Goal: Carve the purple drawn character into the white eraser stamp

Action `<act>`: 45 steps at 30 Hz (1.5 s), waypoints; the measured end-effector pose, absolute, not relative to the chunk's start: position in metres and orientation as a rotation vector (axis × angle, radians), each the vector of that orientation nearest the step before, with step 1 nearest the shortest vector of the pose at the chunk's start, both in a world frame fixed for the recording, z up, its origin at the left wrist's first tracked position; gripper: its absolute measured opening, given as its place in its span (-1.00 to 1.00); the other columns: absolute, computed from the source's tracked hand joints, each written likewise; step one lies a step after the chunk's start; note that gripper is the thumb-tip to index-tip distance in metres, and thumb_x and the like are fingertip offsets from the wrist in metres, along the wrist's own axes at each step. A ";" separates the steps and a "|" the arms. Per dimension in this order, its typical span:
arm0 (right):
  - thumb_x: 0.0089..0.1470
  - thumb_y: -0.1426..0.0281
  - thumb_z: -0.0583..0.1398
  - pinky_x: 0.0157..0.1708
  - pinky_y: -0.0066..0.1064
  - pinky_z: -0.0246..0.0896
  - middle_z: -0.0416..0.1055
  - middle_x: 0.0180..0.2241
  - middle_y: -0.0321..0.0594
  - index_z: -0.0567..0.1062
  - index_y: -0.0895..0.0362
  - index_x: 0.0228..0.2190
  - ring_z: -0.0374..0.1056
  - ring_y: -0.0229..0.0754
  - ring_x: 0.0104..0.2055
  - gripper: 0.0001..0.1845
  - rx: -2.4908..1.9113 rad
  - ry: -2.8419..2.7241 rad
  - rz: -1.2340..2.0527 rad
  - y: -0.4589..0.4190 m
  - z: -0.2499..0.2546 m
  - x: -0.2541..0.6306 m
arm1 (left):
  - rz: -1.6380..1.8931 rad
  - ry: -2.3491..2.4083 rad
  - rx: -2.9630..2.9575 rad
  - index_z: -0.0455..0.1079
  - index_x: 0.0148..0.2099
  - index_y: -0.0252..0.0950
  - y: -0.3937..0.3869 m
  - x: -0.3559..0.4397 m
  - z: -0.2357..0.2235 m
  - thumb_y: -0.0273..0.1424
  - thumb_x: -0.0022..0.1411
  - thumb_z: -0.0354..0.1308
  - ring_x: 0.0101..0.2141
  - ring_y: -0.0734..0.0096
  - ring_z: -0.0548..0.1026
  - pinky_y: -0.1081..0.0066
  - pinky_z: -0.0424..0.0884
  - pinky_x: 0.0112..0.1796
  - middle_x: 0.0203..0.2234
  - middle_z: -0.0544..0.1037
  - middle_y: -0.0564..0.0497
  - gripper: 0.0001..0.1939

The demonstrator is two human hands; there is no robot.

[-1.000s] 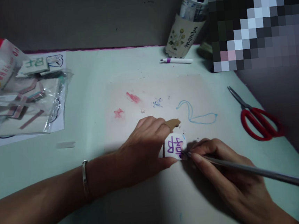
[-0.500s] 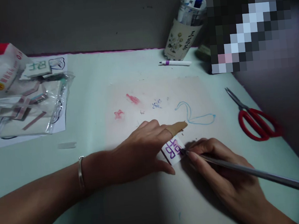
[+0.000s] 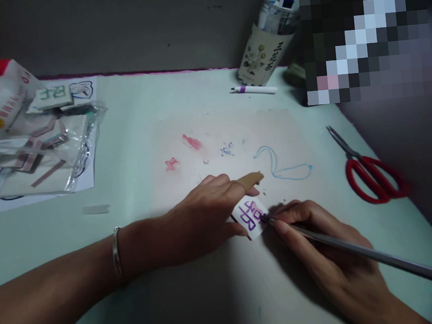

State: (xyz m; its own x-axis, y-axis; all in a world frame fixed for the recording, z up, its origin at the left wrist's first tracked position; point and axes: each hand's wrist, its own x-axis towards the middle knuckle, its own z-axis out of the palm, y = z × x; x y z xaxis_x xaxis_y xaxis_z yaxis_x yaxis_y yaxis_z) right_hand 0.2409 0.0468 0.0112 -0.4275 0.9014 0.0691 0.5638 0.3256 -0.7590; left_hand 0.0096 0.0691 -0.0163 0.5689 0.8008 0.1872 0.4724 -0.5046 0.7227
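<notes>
Left hand point(image 3: 202, 221) over pale-green tabletop point(image 3: 124, 145), dark wall point(image 3: 125, 34) beyond

Room between clear plastic bag point(image 3: 53, 181) and hands point(image 3: 194, 217), red-handled scissors point(image 3: 358, 158) in the way rightward.

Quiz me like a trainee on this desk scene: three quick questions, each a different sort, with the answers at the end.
1. The right hand holds: A) the bracelet; B) a long slim tool; C) the plastic bag.
2. True or false: the left hand holds the white piece with purple writing.
3. Fill in: the scissors have ____ handles.

Key: 1. B; 2. True; 3. red.
</notes>
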 end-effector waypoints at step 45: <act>0.30 0.31 0.18 -0.49 -0.47 0.22 0.46 -0.39 -0.32 0.46 0.04 -0.31 0.37 -0.28 -0.42 -0.88 -1.423 -1.958 0.935 0.051 0.003 0.246 | 0.634 1.057 2.112 -0.02 0.42 -0.29 0.053 0.011 0.002 -0.65 0.15 0.25 0.15 0.18 0.34 0.20 0.37 0.15 0.18 0.40 -0.14 -0.14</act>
State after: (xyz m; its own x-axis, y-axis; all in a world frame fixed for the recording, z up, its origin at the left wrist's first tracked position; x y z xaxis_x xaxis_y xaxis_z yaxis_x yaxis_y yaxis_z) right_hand 0.2455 0.0513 0.0034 -0.2964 0.9547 0.0259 0.5804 0.2016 -0.7890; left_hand 0.0112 0.0528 0.0023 0.5511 0.8260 0.1185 0.4938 -0.4373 0.7516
